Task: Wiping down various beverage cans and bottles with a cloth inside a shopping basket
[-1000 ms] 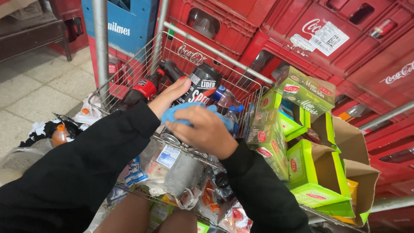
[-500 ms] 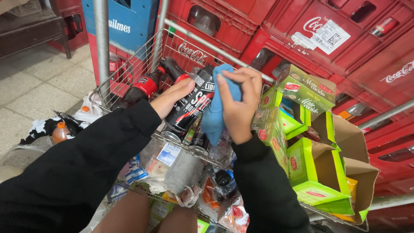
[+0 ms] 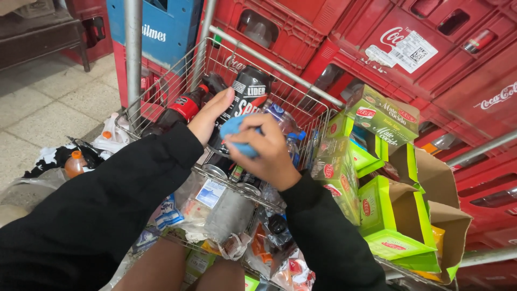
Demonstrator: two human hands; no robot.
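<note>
The left hand grips a black can, fingers wrapped round its side, holding it tilted over a wire cart. The right hand is clenched on a blue cloth and presses it against the lower part of the can. Both arms wear black sleeves.

The cart holds a dark soda bottle with a red label and red cap, lying just beside the left hand against the cart's wire wall. Behind the right hand, clear water bottles with blue caps stand in the cart. Under the hands, the tops of more cans show at the cart's front rim. Below that rim hangs a plastic-wrapped pack of grey cans, with crumpled bags and wrappers beneath it.

To the right, green cartons are stacked beside the cart; one open carton shows a brown inside, and what it holds cannot be told. Behind everything stand red crates, some with bottles in their compartments, and a blue crate at the upper left.

On the tiled floor to the left lie a small orange bottle, a white bag and dark scraps
</note>
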